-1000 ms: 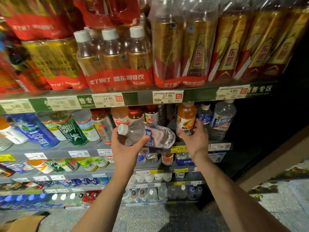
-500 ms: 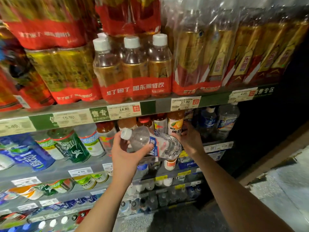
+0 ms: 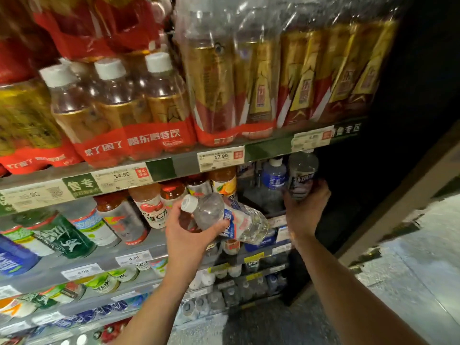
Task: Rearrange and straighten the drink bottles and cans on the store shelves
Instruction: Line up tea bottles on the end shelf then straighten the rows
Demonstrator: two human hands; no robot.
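Store drinks aisle, head view. In the centre of the frame the left hand (image 3: 191, 235) grips a clear water bottle (image 3: 229, 219) by its shoulder, fingers and thumb curled round it. The bottle lies nearly on its side, white cap toward the upper left and base toward the right, held out in front of the second shelf (image 3: 139, 252) and resting on nothing.

At right of centre the right hand (image 3: 305, 210) has changed target. A moment ago it reached behind the held bottle toward the orange juice bottle (image 3: 224, 184). Now it is curled round the lower part of a grey-labelled bottle (image 3: 302, 176) that stands upright at the right end of the same shelf, just beside a blue-labelled bottle (image 3: 273, 176). The grip covers the bottle's base, so whether it is lifted or still standing cannot be told.

Between the orange juice bottle and the blue-labelled bottle a dark gap shows in the row. Judged from this, the right hand is straightening or shifting the end bottles to make room, and the held water bottle has yet to be stood in place; that slot looks the likely spot.

The top shelf (image 3: 174, 168), with its price tags (image 3: 220, 158), carries shrink-wrapped multipacks (image 3: 139, 135) in red and gold. Lower shelves hold smaller bottles, too blurred to name.
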